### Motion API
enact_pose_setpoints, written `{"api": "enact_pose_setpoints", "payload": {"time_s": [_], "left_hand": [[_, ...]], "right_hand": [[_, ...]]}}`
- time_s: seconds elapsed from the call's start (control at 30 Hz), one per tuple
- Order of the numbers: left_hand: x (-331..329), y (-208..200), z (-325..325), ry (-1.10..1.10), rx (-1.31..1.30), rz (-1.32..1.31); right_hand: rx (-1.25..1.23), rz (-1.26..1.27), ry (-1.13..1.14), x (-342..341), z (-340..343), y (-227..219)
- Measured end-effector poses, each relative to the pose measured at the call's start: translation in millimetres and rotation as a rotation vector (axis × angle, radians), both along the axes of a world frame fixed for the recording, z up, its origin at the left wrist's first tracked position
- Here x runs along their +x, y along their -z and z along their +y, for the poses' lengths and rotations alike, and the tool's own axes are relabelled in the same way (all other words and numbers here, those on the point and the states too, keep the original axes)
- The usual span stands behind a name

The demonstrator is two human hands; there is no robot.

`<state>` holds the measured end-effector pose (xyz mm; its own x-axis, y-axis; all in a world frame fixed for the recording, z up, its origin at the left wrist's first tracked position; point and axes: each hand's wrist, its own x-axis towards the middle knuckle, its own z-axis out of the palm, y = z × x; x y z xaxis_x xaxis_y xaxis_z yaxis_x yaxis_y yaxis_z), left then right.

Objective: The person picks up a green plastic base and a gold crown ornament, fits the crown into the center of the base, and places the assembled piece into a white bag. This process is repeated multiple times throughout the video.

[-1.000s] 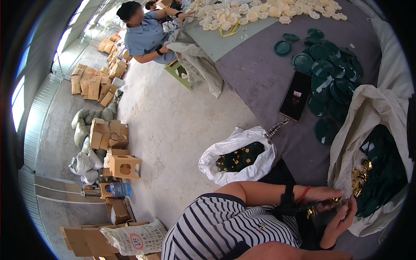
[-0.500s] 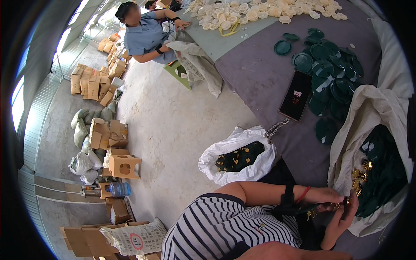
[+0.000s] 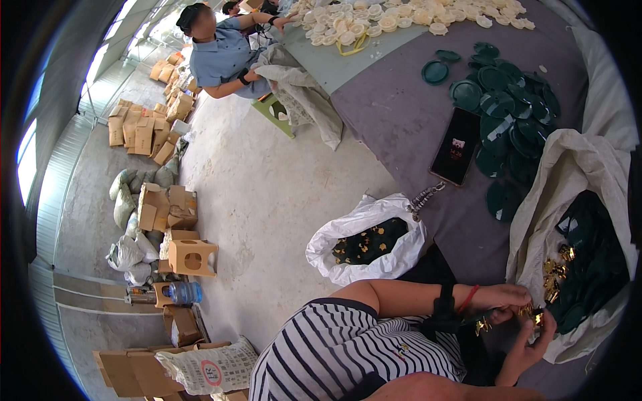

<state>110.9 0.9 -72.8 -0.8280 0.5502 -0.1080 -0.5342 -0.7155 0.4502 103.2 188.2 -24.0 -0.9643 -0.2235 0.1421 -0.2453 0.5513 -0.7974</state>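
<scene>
My left hand (image 3: 503, 301), with a red string and a black band on its wrist and forearm, is closed around a dark green piece, partly hidden in the palm. Shiny gold parts (image 3: 483, 325) hang below it, and more gold shows at its fingertips. Close by, my right hand (image 3: 531, 341) pinches a small gold part (image 3: 538, 317) between thumb and finger. The hands nearly meet in front of an open cream sack (image 3: 535, 220). In the sack lie dark green discs (image 3: 588, 267) and loose gold parts (image 3: 554, 277).
Green discs (image 3: 498, 107) are piled on the grey-covered table (image 3: 394, 100) beside a phone (image 3: 457, 150). Cream round parts (image 3: 401, 17) cover its far end. A white sack (image 3: 321, 257) of green and gold pieces stands left. A person (image 3: 224, 57) holds a sack; cartons (image 3: 144, 130) line the wall.
My hands have come slightly apart, and the gold parts between them show more plainly. My right hand has shifted a little lower. The other person's upper hand has moved slightly farther away.
</scene>
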Motion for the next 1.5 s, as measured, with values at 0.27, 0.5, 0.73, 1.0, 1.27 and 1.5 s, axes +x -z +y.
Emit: {"api": "enact_pose_setpoints", "payload": {"time_s": [0.27, 0.5, 0.73, 1.0, 1.27, 1.5], "left_hand": [[-1.9, -2.2, 1.5, -0.008, -0.064, 0.037], [-1.8, -6.5, 1.7, -0.011, -0.149, 0.132], [-2.6, -0.6, 1.6, 0.008, -0.105, 0.143], [-4.3, 5.4, 6.5, 0.007, -0.075, 0.146], [-4.3, 9.7, 6.7, 0.014, -0.076, 0.141], [-2.3, 5.5, 6.3, -0.005, -0.056, 0.126]], "right_hand": [[0.280, 0.112, -0.295, -2.8, -10.3, -19.4], [0.293, 0.128, -0.316, -5.6, -7.3, -19.7], [0.240, 0.150, -0.289, -11.5, 2.5, -12.7], [0.644, 0.221, -0.007, -43.5, 30.1, 4.1], [0.717, 0.154, -0.041, -41.5, 23.8, 14.3], [0.648, 0.174, -0.093, -33.6, 11.5, 6.8]]}}
